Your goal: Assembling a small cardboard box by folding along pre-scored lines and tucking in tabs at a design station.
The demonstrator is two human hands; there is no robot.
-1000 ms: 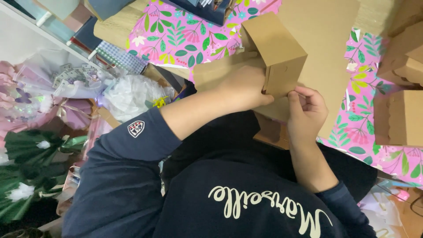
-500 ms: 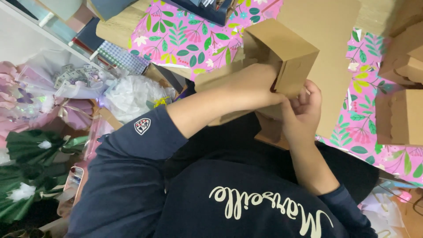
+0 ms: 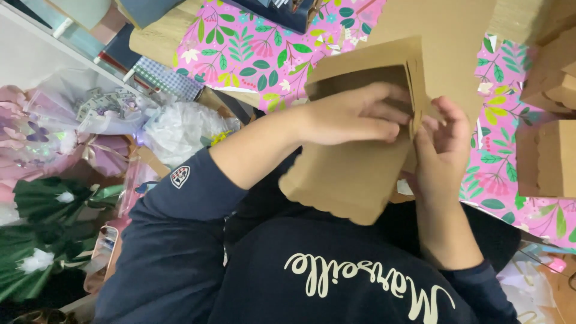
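Observation:
I hold a brown cardboard box (image 3: 351, 180) with a scalloped edge above my lap, its open mouth turned toward me. My left hand (image 3: 354, 114) reaches across the box and its fingers press into the opening at the top. My right hand (image 3: 444, 144) grips the box's right side, thumb against a folded flap. Both dark blue sleeves are pushed up my forearms.
A table with a pink leaf-patterned cloth (image 3: 252, 42) lies ahead, bearing a flat cardboard sheet (image 3: 444, 36) and several folded brown boxes (image 3: 549, 156) at the right. Wrapped bouquets in pink, white and green (image 3: 54, 180) pile up at my left.
The box has tipped down toward me and come closer, so its opening now faces me. My left hand has slid from the box's side into the opening.

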